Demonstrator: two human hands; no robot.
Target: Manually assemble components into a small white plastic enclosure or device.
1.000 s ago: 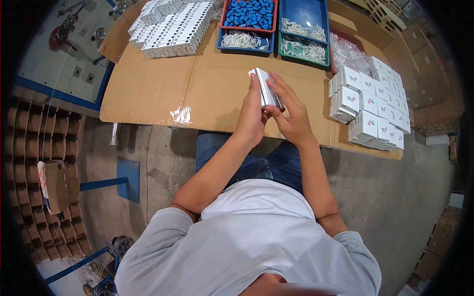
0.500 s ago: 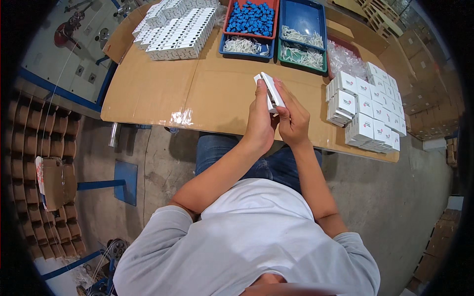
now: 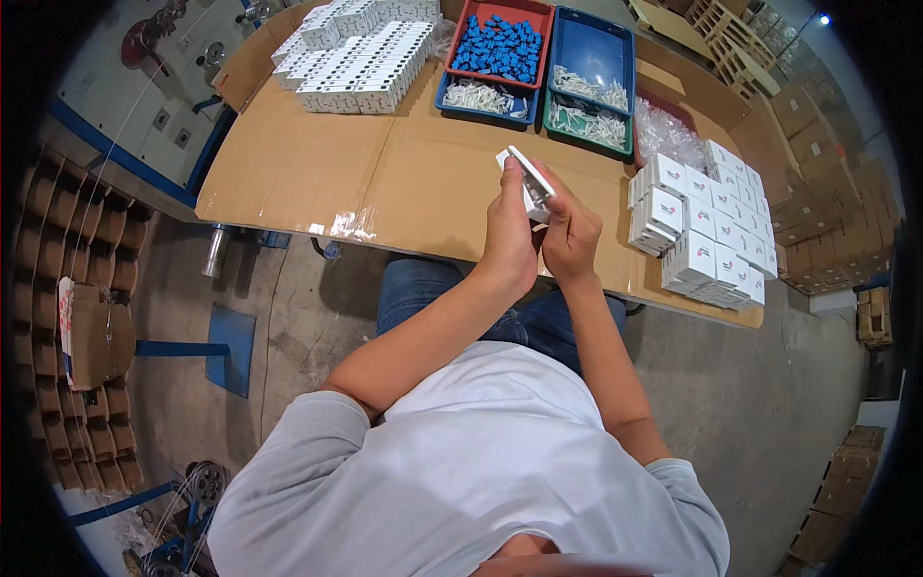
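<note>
Above the near part of the cardboard-covered table, a small white box [image 3: 531,171] sits between my two hands. My left hand [image 3: 510,238] closes on its left side, thumb up along the edge. From the right, my right hand [image 3: 573,231] has its fingers behind a flat white panel of the box and its thumb bent in low. A dark gap shows between this panel and the rest of the box. What lies inside is mostly hidden by the fingers.
White boxes stand in rows at the far left [image 3: 365,72] and in stacks on the right [image 3: 707,231]. At the back, a red tray [image 3: 460,69] holds blue pieces; blue [image 3: 598,38] and green [image 3: 615,146] trays hold small white pieces. Clear plastic bags [image 3: 663,130] lie beside them.
The right-hand panel of the white box has tilted, its lower end swinging right under my right hand. My left hand keeps its hold. The whole view has shifted slightly.
</note>
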